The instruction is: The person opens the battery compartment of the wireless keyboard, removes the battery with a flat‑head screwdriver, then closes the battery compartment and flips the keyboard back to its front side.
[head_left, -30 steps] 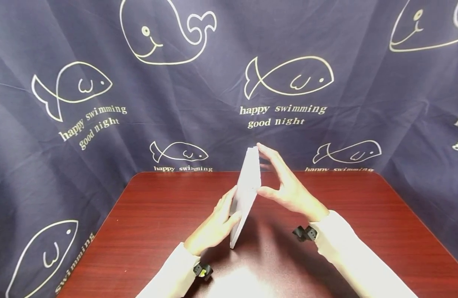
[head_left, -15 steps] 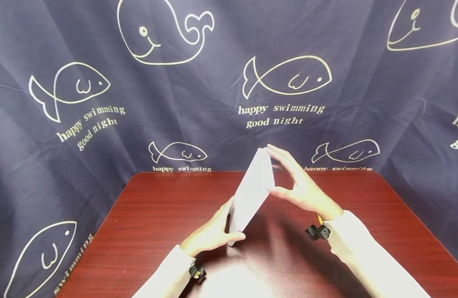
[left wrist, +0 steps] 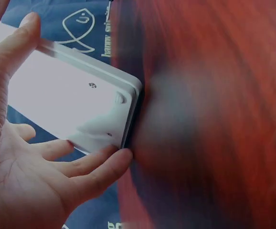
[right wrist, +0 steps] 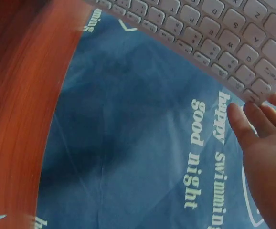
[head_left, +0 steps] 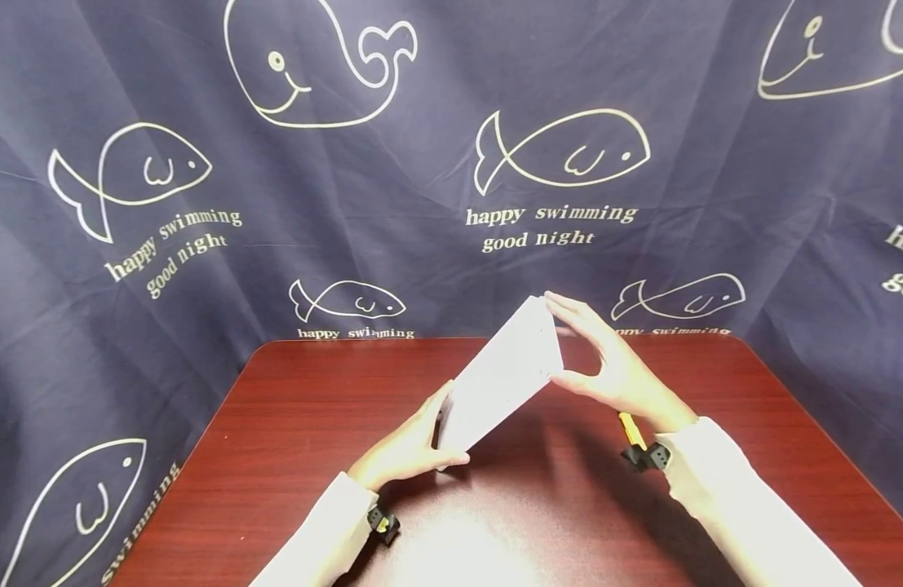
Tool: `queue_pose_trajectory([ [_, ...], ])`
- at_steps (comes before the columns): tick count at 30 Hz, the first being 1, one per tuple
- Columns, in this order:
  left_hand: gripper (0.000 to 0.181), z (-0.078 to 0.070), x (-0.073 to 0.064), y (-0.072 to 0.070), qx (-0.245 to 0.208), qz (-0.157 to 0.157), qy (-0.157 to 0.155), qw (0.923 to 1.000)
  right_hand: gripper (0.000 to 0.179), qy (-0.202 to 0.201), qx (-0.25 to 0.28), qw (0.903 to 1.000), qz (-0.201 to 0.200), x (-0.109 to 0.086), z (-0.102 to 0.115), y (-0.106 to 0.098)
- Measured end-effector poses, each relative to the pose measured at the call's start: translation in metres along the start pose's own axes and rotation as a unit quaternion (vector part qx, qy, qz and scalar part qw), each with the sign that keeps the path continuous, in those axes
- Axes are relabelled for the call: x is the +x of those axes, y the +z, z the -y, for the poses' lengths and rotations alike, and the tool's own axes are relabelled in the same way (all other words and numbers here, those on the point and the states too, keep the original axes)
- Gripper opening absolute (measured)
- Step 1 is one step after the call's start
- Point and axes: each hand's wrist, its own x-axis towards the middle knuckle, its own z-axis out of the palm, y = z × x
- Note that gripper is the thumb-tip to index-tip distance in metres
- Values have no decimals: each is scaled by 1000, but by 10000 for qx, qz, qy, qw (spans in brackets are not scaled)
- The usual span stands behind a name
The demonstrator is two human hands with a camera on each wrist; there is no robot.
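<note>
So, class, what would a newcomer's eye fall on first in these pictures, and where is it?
Probably the white keyboard, held slanted over the red-brown table between the left hand and the right hand; its keys show in the right wrist view. Next comes the fish-printed blue curtain behind the table, lettered "happy swimming good night".

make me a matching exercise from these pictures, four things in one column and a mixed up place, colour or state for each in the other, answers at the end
Column 1
1. keyboard
2. left hand
3. right hand
4. table

Column 2
A. at the keyboard's upper right end, as the head view shows it
B. reddish brown
C. white and held between two hands
D. at the keyboard's lower left end, as the head view shows it

Right pairs: 1-C, 2-D, 3-A, 4-B
</note>
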Motion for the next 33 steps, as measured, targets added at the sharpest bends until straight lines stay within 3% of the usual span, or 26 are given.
queue_pose_trajectory([
  [5, 108, 9, 1, -6, -719, 59, -29, 9974, 78, 245, -154, 9995, 106, -8, -10, -7],
  [11, 108, 20, 2, -13, -624, -26, 44, 9980, 85, 651, -543, 9959, 319, -25, -38, -15],
  [20, 111, 29, -1, -19, 522, -291, -88, 9982, 90, 1599, -884, 9797, 826, -47, -61, -19],
  [33, 105, 31, -1, -21, 1073, -320, -131, 9936, 99, 2066, -1018, 9667, 1119, -77, -93, -5],
])
